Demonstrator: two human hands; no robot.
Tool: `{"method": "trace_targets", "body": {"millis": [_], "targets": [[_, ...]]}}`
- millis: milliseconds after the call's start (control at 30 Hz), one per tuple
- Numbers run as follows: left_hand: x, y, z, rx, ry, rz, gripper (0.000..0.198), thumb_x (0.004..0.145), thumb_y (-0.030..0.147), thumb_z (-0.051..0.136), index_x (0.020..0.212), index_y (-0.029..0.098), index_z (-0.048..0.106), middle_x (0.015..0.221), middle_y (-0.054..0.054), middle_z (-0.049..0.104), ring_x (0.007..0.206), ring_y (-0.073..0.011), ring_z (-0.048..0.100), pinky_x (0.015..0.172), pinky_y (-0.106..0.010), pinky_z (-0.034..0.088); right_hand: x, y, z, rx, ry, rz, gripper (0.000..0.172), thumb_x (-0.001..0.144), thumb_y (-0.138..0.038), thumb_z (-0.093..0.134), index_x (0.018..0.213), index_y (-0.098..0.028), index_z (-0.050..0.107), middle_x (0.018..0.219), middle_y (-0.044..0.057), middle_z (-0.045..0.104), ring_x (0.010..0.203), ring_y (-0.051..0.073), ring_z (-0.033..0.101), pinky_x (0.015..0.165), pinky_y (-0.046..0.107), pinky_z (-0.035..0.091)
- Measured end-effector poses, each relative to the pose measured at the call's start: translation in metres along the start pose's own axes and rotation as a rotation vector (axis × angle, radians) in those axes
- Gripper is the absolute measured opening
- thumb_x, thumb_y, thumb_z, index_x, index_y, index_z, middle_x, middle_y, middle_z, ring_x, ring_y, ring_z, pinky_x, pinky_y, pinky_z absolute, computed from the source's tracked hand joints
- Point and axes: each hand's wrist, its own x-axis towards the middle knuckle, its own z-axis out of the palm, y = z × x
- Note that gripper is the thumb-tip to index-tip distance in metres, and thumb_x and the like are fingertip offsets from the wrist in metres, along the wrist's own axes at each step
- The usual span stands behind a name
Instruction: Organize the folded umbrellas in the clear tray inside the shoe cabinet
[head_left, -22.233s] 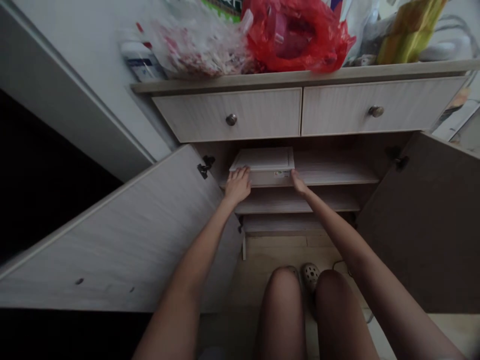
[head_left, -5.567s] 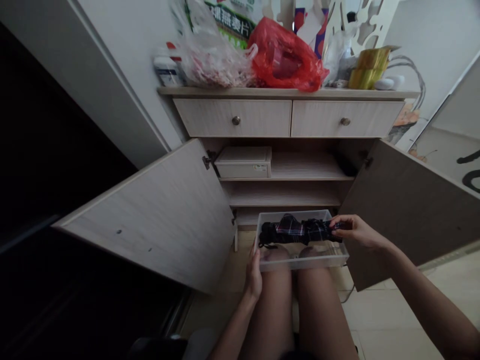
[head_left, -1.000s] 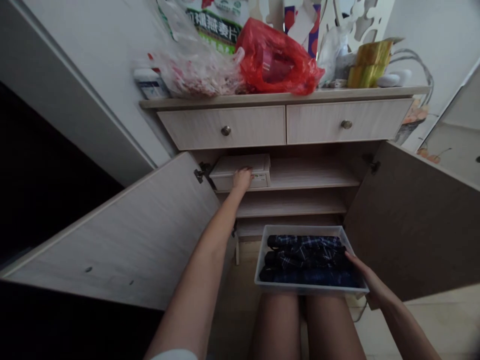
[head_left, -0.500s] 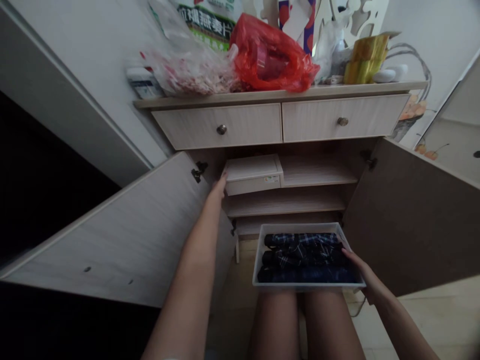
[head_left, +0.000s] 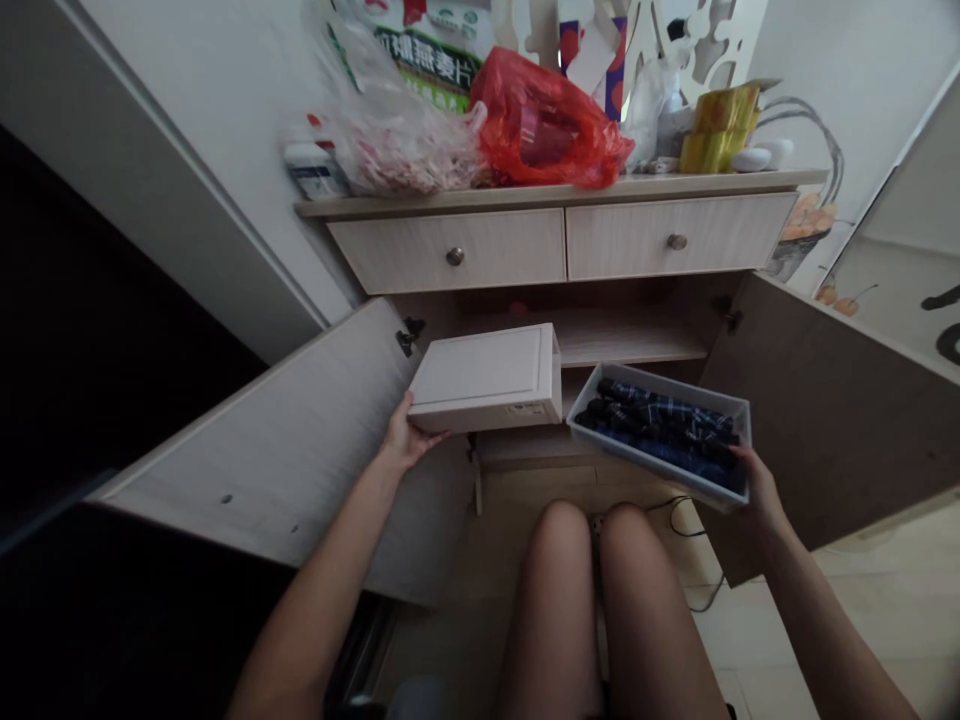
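**Box and tray held clear of cabinet**

Position: the person crouches in front of an open cabinet (head_left: 555,192). Both doors are swung wide, the left door (head_left: 300,440) and the right door (head_left: 825,400), and the knees (head_left: 577,560) sit below the opening.

Left hand (head_left: 405,440): closed on the near left corner of a white lidded box (head_left: 487,378). The fingers go under the base and the thumb lies against the side. The box hangs in the air, level, in front of the shelves and just right of the left door. It touches no shelf.

Right hand (head_left: 754,480): closed on the near right end of a clear tray (head_left: 652,460). The fingers are mostly hidden beneath it. The tray is tilted, with its left end higher, and is held in the air just right of the box and apart from it.

Contents: three folded plaid umbrellas (head_left: 660,420) lie side by side, lengthwise, and fill the tray.

Status, as judged from the layout:
- Box is out of the cabinet, lid on.
- Tray is loaded.
- Neither item is set down; each is carried by one hand only.
- Upper shelf (head_left: 630,340) shows bare board behind the box.

Surroundings: two drawers (head_left: 450,250) above the opening are closed. A red bag (head_left: 547,125) and other packages stand on the cabinet's top.
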Motion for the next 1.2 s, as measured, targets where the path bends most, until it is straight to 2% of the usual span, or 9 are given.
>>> {"method": "trace_targets", "body": {"millis": [167, 267, 367, 433, 600, 700, 767, 1000, 1200], "targets": [[-0.03, -0.001, -0.001, 0.024, 0.002, 0.01, 0.047, 0.095, 0.048, 0.047, 0.133, 0.023, 0.057, 0.115, -0.012, 0.069, 0.098, -0.025, 0.068, 0.075, -0.038, 0.062, 0.029, 0.006, 0.027, 0.002, 0.068, -0.351, 0.044, 0.062, -0.034, 0.063, 0.105, -0.026, 0.065, 0.093, -0.004, 0.068, 0.089, 0.019, 0.064, 0.08, 0.033, 0.054], [-0.04, -0.004, 0.006, 0.029, -0.013, 0.065, 0.044, 0.095, 0.046, 0.05, 0.131, 0.023, 0.059, 0.124, -0.012, 0.067, 0.107, -0.0257, 0.066, 0.08, -0.04, 0.062, 0.034, 0.009, 0.038, -0.028, 0.04, -0.422, 0.053, 0.065, -0.035, 0.061, 0.116, -0.026, 0.064, 0.108, -0.003, 0.068, 0.105, 0.02, 0.061, 0.094, 0.035, 0.049], [-0.043, -0.007, 0.007, 0.013, 0.009, 0.093, 0.041, 0.094, 0.045, 0.052, 0.128, 0.024, 0.061, 0.131, -0.012, 0.064, 0.115, -0.0269, 0.063, 0.084, -0.042, 0.061, 0.031, 0.005, 0.04, -0.056, -0.013, -0.4, 0.059, 0.063, -0.035, 0.065, 0.121, -0.026, 0.064, 0.117, -0.001, 0.068, 0.114, 0.023, 0.058, 0.1, 0.035, 0.046], [-0.044, -0.008, 0.005, -0.001, 0.03, 0.091, 0.041, 0.093, 0.046, 0.054, 0.127, 0.025, 0.062, 0.133, -0.012, 0.062, 0.118, -0.0281, 0.062, 0.085, -0.043, 0.061, 0.027, 0.0, 0.038, -0.092, -0.054, -0.353, 0.058, 0.062, -0.037, 0.066, 0.119, -0.025, 0.066, 0.114, 0.0, 0.07, 0.112, 0.025, 0.06, 0.095, 0.035, 0.049], [-0.05, -0.014, -0.004, 0.029, 0.051, 0.074, 0.042, 0.092, 0.049, 0.055, 0.124, 0.023, 0.064, 0.133, -0.013, 0.062, 0.119, -0.0307, 0.061, 0.085, -0.046, 0.061, 0.021, -0.012, 0.031, -0.127, -0.13, -0.098, 0.051, 0.057, -0.036, 0.069, 0.107, -0.025, 0.069, 0.102, 0.001, 0.074, 0.1, 0.029, 0.067, 0.078, 0.036, 0.056], [-0.057, -0.02, -0.003, 0.052, 0.049, 0.048, 0.043, 0.093, 0.049, 0.052, 0.126, 0.023, 0.063, 0.129, -0.014, 0.064, 0.117, -0.0311, 0.062, 0.083, -0.048, 0.062, 0.02, -0.013, 0.031, -0.103, -0.148, 0.079, 0.05, 0.055, -0.036, 0.068, 0.103, -0.026, 0.07, 0.097, 0.002, 0.075, 0.095, 0.031, 0.069, 0.071, 0.038, 0.058], [-0.062, -0.025, 0.001, 0.057, 0.048, 0.02, 0.043, 0.094, 0.048, 0.05, 0.129, 0.024, 0.061, 0.127, -0.014, 0.065, 0.115, -0.0307, 0.063, 0.082, -0.048, 0.062, 0.02, -0.01, 0.032, -0.093, -0.165, 0.134, 0.05, 0.055, -0.037, 0.068, 0.103, -0.026, 0.07, 0.095, 0.002, 0.076, 0.093, 0.031, 0.07, 0.07, 0.039, 0.058], [-0.075, -0.053, 0.022, 0.063, -0.047, -0.03, 0.049, 0.094, 0.052, 0.048, 0.133, 0.025, 0.058, 0.123, -0.014, 0.068, 0.11, -0.031, 0.065, 0.076, -0.047, 0.063, 0.031, 0.015, 0.051, -0.128, -0.278, 0.073, 0.051, 0.061, -0.041, 0.068, 0.11, -0.027, 0.07, 0.1, -0.001, 0.076, 0.094, 0.028, 0.071, 0.077, 0.039, 0.058], [-0.08, -0.083, 0.041, 0.012, -0.08, -0.059, 0.052, 0.089, 0.057, 0.057, 0.131, 0.026, 0.059, 0.122, -0.013, 0.069, 0.11, -0.0297, 0.066, 0.078, -0.045, 0.063, 0.031, 0.043, 0.075, -0.127, -0.363, 0.016, 0.048, 0.067, -0.05, 0.071, 0.109, -0.026, 0.07, 0.108, 0.002, 0.075, 0.11, 0.029, 0.066, 0.095, 0.044, 0.052]]}}
